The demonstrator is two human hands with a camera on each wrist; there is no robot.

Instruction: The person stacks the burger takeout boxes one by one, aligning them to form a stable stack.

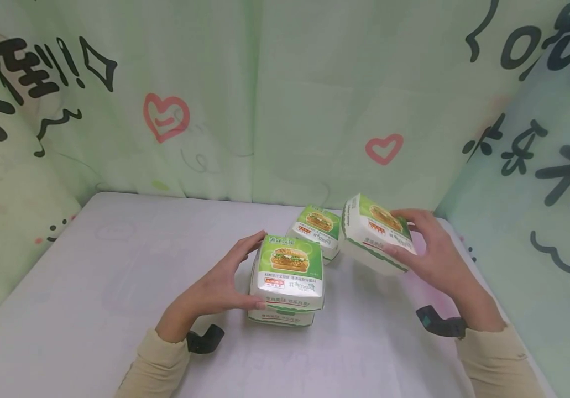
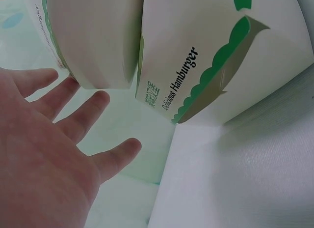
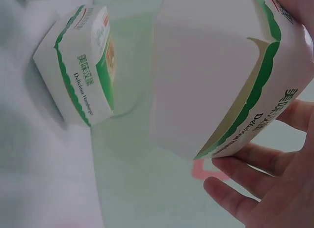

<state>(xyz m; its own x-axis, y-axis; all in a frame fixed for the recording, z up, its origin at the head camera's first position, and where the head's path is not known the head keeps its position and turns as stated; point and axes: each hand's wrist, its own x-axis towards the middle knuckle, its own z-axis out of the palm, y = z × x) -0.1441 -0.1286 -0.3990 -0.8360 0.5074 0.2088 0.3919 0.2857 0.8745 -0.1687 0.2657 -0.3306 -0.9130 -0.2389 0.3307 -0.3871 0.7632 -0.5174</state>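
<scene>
My left hand (image 1: 217, 284) grips a white and green hamburger box (image 1: 289, 260) at its left side, thumb toward the front edge and fingers toward the back. Directly under it another hamburger box (image 1: 282, 318) shows its front edge; in the left wrist view this box (image 2: 196, 56) bears the words "Delicious Hamburger". My right hand (image 1: 434, 257) holds a tilted hamburger box (image 1: 376, 235), raised off the table, with thumb in front and fingers behind. In the right wrist view its plain underside (image 3: 206, 85) faces the camera. Between the hands, farther back, one more hamburger box (image 1: 317, 226) sits on the table.
A white table (image 1: 165, 237) spreads beneath the boxes. Light green curtains (image 1: 309, 105) with hearts and black lettering hang along its back and sides. Dark bands (image 1: 205, 340) circle both wrists over beige sleeves (image 1: 157, 362).
</scene>
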